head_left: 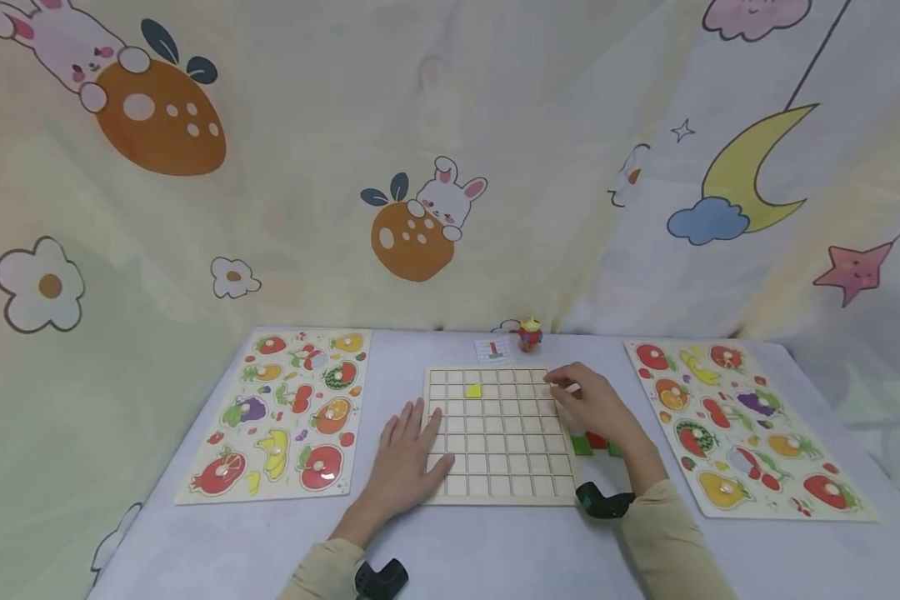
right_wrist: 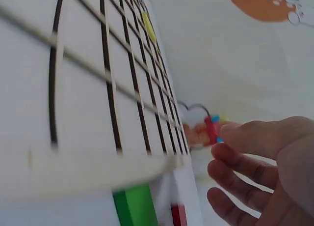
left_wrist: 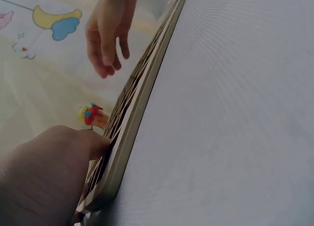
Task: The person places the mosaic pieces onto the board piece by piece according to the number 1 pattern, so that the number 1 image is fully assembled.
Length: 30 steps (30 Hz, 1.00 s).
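Note:
A light wooden grid board [head_left: 504, 444] lies flat on the white-covered table. One yellow-green tile [head_left: 473, 392] sits in a cell of its upper rows. My left hand [head_left: 403, 461] rests on the board's left edge with its fingers spread; in the left wrist view its thumb [left_wrist: 95, 143] touches the rim. Above the upper right corner hovers my right hand [head_left: 594, 410], fingers loosely bent, with nothing seen between them in the right wrist view. Below that hand, beside the board's right edge, lie green pieces [head_left: 582, 447] and a red piece [head_left: 597, 441], partly hidden by the hand and forearm.
A fruit puzzle board [head_left: 288, 417] lies at the left and another fruit puzzle board [head_left: 750, 433] at the right. Behind the grid board are a small printed card [head_left: 493, 350] and a toy figure [head_left: 529, 335]. A patterned curtain [head_left: 307, 167] hangs behind the table.

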Each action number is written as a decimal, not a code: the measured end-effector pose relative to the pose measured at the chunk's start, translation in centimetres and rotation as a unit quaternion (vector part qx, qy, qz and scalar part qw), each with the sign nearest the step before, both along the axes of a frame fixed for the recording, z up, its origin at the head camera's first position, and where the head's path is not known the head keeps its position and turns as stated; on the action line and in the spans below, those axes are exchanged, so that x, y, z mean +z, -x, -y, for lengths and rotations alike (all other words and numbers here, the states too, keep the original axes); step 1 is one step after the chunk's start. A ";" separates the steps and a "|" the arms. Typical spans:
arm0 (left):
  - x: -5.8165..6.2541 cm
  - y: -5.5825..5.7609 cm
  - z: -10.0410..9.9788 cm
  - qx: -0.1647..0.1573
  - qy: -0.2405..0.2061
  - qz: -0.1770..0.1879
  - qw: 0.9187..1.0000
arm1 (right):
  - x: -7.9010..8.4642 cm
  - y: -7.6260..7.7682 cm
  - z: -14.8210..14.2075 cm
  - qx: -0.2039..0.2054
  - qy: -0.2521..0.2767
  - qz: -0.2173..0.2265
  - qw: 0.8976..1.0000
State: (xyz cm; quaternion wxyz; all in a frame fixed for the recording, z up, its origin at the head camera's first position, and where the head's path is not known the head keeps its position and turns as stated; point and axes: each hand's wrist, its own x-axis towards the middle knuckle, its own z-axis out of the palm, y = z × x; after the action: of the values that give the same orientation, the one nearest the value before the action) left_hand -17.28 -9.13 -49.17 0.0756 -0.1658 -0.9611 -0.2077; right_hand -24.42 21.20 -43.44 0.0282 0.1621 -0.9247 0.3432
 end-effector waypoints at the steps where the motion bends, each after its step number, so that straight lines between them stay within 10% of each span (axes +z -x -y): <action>1: 0.0 0.1 0.0 0.001 0.002 0.001 1.000 | -0.1 -0.1 -0.6 -0.015 -0.013 0.005 1.000; 30: -0.3 0.1 0.2 -0.002 -0.001 -0.009 1.000 | -2.1 -0.6 -3.7 -0.102 -0.097 0.037 0.989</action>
State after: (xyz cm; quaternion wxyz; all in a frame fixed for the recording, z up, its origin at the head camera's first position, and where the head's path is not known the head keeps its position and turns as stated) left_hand -17.41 -9.29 -49.51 0.0839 -0.1695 -0.9598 -0.2073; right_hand -23.80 24.93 -45.55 0.0132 0.0562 -0.9656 0.2534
